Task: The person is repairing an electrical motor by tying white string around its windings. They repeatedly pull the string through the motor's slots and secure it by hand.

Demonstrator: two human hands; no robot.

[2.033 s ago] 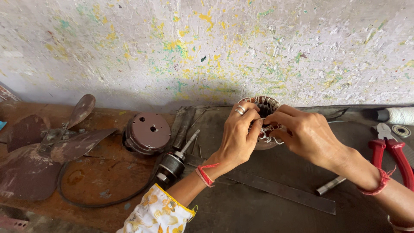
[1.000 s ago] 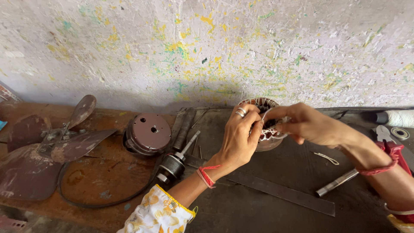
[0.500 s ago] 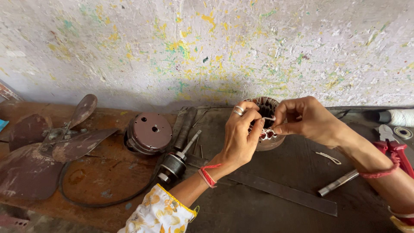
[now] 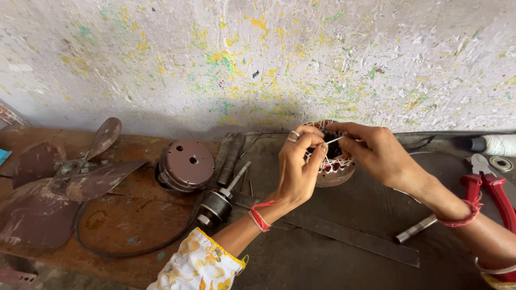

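Between my two hands, on the dark bench (image 4: 333, 252), sits the round motor stator (image 4: 336, 166) with white lacing. My left hand (image 4: 298, 166) grips its rim, fingers curled. My right hand (image 4: 376, 150) pinches a thin white thread (image 4: 334, 140). The core seems heavy and stiff, the windings delicate; better to hold the metal edge.

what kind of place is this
Probably a small repair workshop for fans or motors: a fan blade, a motor winding between both hands, and red pliers on a worn bench.
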